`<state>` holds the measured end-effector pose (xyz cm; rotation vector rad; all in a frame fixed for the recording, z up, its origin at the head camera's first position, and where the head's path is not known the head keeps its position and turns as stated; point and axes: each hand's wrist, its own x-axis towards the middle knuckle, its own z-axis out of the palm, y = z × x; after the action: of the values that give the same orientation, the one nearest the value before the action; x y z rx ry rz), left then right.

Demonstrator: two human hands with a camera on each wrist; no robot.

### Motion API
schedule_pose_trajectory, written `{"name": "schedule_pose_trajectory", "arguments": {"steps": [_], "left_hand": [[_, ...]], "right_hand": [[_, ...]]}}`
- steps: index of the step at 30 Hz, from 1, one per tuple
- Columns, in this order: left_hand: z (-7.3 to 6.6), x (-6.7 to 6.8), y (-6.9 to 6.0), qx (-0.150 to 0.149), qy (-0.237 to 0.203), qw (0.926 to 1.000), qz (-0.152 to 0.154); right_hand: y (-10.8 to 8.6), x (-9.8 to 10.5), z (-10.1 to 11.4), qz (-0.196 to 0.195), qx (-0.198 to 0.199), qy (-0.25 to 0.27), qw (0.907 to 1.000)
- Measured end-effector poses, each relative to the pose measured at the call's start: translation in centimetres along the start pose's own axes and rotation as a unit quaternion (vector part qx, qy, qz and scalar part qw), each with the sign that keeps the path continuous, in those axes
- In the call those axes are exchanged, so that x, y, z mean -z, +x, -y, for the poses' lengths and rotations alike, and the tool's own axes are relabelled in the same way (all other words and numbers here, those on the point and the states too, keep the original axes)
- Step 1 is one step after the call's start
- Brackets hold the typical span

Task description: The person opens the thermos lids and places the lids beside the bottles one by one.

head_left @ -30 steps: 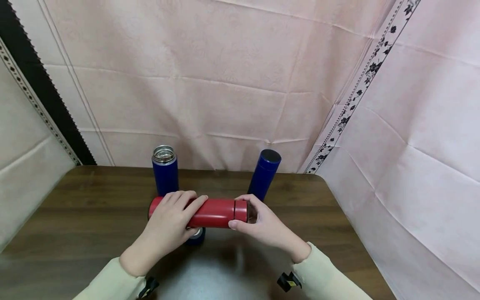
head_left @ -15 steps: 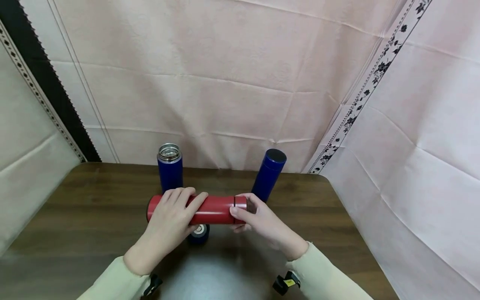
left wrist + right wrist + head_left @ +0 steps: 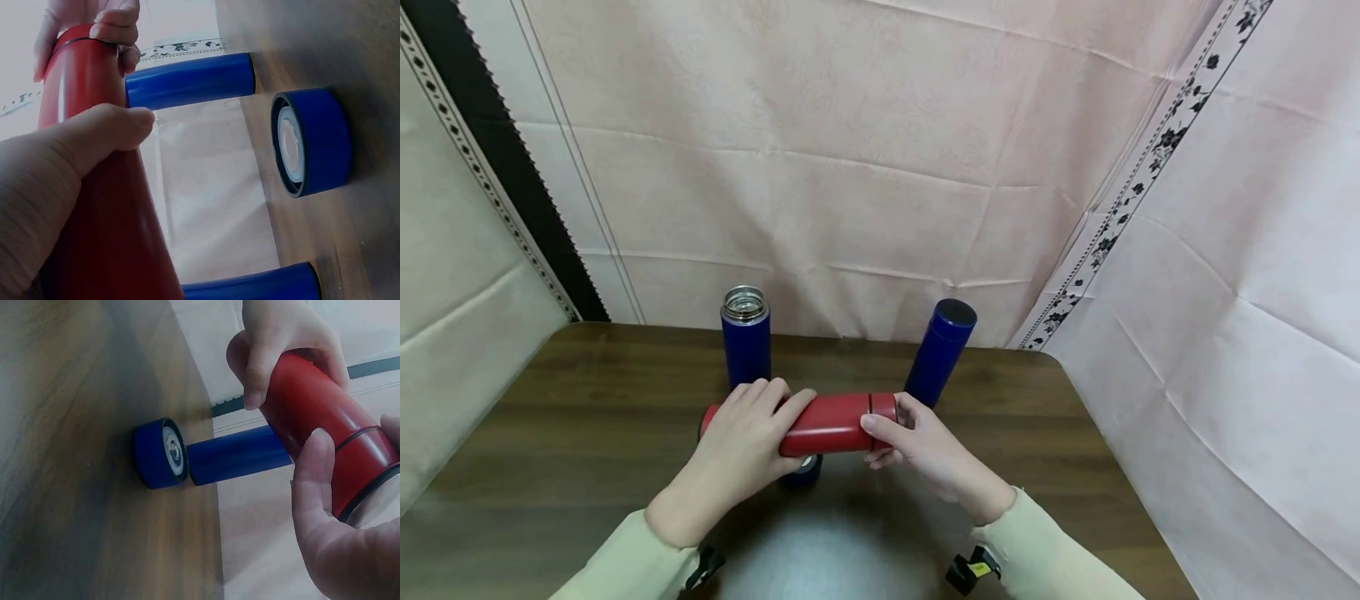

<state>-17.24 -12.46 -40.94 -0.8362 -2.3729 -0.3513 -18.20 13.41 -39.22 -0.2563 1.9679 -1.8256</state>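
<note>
A red bottle [image 3: 831, 423] is held sideways above the table, its capped end to the right. My left hand [image 3: 737, 454] grips its body from above, the thumb along the near side in the left wrist view. My right hand [image 3: 936, 454] pinches the red cap [image 3: 365, 469] between thumb and fingers; a dark seam separates cap and body. Below the bottle a blue cap [image 3: 319, 140] lies on the table, its inner side showing. Behind the left hand stands an uncapped blue bottle [image 3: 747, 346] with a bare steel mouth.
A capped blue bottle [image 3: 938, 354] stands at the back right of the wooden table [image 3: 587, 417]. Pale cloth [image 3: 850, 167] hangs behind the table's back edge and along both sides.
The right thumb has moved up and round the red cap, and fingertips now show beneath it. The bottle is still in both hands. The head view has shifted slightly.
</note>
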Motion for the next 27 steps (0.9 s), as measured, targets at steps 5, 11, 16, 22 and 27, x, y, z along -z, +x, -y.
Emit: {"name": "schedule_pose_trajectory", "arguments": {"steps": [5, 11, 16, 22, 27], "left_hand": [[0.1, -0.3, -0.1, -0.011, 0.001, 0.9999, 0.003], [0.1, -0.3, 0.1, -0.026, 0.006, 0.9996, 0.003], [0.0, -0.2, 0.3, -0.039, 0.016, 0.9991, -0.01], [-0.2, -0.2, 0.7, -0.044, 0.025, 0.9986, -0.011], [-0.4, -0.2, 1.0, -0.039, 0.028, 0.9988, -0.011]], "right_hand": [[-0.2, 0.0, -0.2, 0.004, 0.028, -0.041, 0.9987], [-0.4, 0.1, -0.6, -0.008, 0.048, -0.057, 0.9972], [-0.5, 0.1, -0.8, -0.014, 0.056, -0.052, 0.997], [-0.9, 0.3, -0.8, -0.024, 0.06, -0.063, 0.9959], [-1.1, 0.6, -0.6, -0.034, 0.073, -0.095, 0.9922]]}}
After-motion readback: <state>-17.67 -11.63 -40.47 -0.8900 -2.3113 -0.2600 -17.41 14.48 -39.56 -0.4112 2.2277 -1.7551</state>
